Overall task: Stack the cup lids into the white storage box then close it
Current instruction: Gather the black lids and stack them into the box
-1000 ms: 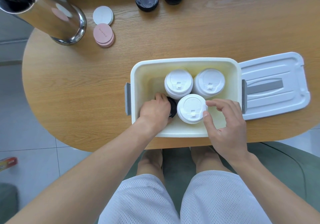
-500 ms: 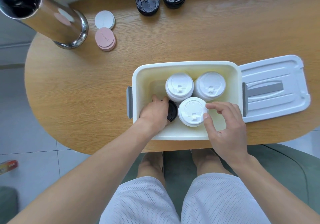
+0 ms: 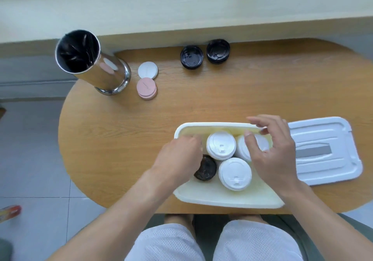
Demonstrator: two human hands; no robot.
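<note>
Looking down from the head view, the white storage box (image 3: 226, 200) sits open at the near edge of the wooden table (image 3: 121, 139), right in front of the seated person's knees. Three stacks of white cup lids stand inside it: one toward the back (image 3: 221, 144), one at the near right (image 3: 235, 173), and a third at the back right (image 3: 260, 139) half hidden by the right hand (image 3: 272, 156). That hand hovers over the third stack with its fingers loosely spread and bent, the thumb tip lying over the stack's top and the fingertips out past the box's far rim; whether it is really touching the lids, I cannot tell. The left hand (image 3: 177, 158) reaches into the left side of the box, knuckles up, fingers curled downward and blurred, so I cannot tell if they pinch anything. Just beside it on the thumb side, low in the box, sits a stack of black lids (image 3: 206, 168), touching or nearly touching the hand. The box cover (image 3: 325, 149) lies flat on the table just right of the box. Farther back are two more piles of black lids (image 3: 191, 57), small white discs (image 3: 147, 70) and pink discs (image 3: 146, 89), and a tall steel canister (image 3: 90, 63).
</note>
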